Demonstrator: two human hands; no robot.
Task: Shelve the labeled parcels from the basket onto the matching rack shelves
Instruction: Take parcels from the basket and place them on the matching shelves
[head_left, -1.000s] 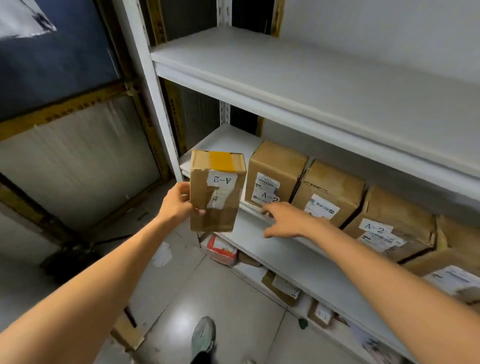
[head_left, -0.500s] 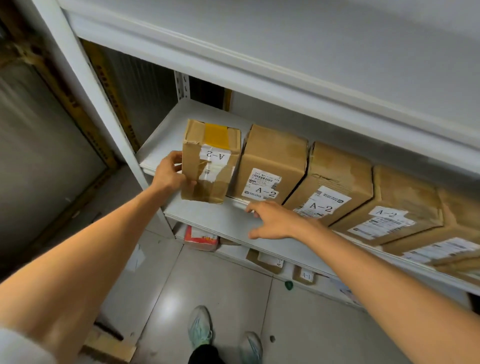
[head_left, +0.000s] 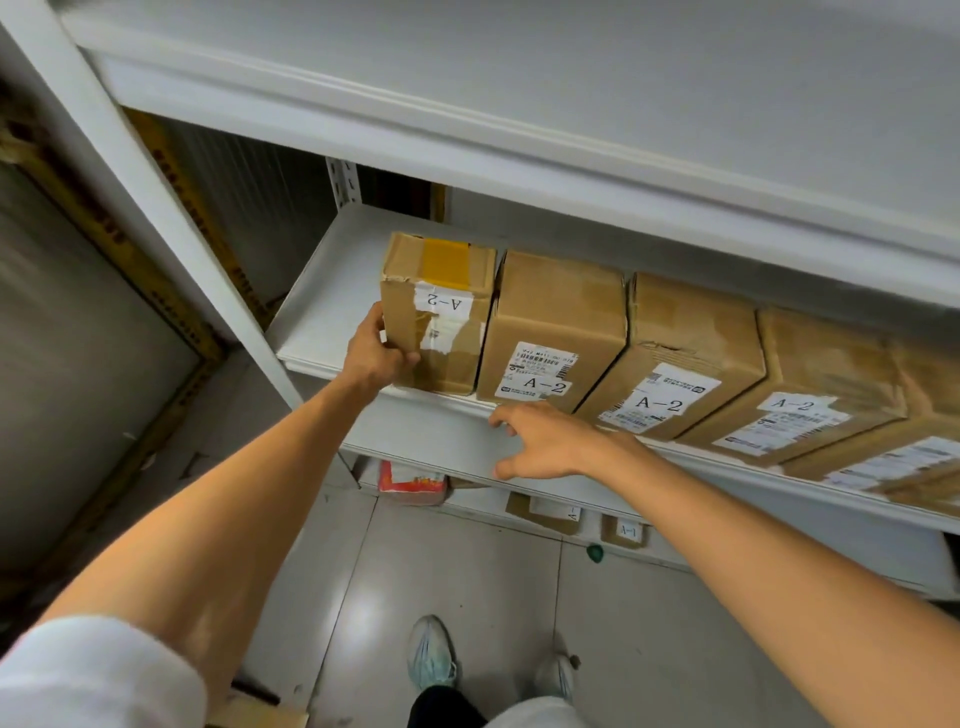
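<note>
Rack (head_left: 156, 218) is filling the view, its middle shelf (head_left: 332, 291) carrying a row of A-2 boxes (head_left: 556, 322) leaning toward the right. Parcel (head_left: 436, 322) is now standing on that shelf at the row's left end, touching the nearest box. A second ago it was being held in the air in front of the shelf edge, and half a second ago it was only just coming onto the lip. Left hand (head_left: 374, 353) is still gripping the parcel's left side, thumb on the front face, fingers curling round the edge. Right hand (head_left: 545, 441) is resting flat on the shelf's front edge, fingers spread, holding nothing. Label (head_left: 444, 301) on the parcel is reading A-2 upside down, matching the row, so this placement is looking all but done, only the letting go remaining
</note>
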